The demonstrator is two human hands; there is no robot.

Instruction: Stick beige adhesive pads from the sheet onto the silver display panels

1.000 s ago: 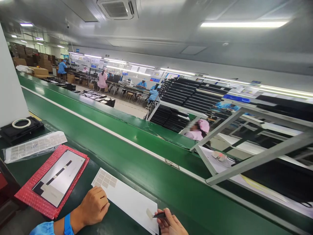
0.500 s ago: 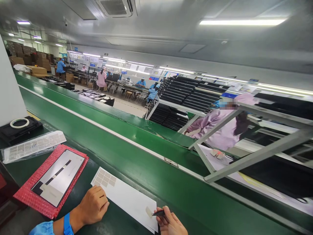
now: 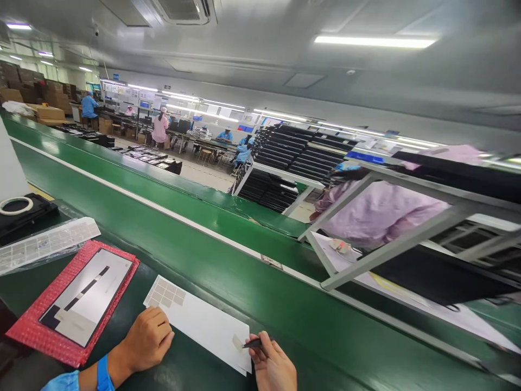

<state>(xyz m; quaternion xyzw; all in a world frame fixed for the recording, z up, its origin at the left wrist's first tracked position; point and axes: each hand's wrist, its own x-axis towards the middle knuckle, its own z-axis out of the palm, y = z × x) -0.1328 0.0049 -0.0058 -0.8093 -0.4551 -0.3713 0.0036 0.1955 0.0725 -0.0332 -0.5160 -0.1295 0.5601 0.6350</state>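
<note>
My right hand (image 3: 272,355) grips dark tweezers (image 3: 253,343), whose tip touches a small greyish sticker (image 3: 237,342) near the right end of a white sheet (image 3: 203,320). Beige square stickers (image 3: 166,292) sit in a grid at that sheet's left end. My left hand (image 3: 150,338), fingers curled, rests by the sheet's lower left edge; whatever its fingers hold, if anything, is hidden. To its left, a flat panel (image 3: 103,282) with a dark strip lies on red bubble wrap (image 3: 30,326).
At the left are another sticker sheet (image 3: 49,244) in clear plastic and a tape roll (image 3: 15,205) on a black block. A green conveyor (image 3: 183,217) crosses beyond. Behind its right part stand a metal rack (image 3: 350,212) and a person in pink (image 3: 378,212).
The view has shifted, so the near items appear further left. Beyond the conveyor, the person in pink has moved right and leans behind the rack. My right hand still holds the tweezers at the sticker.
</note>
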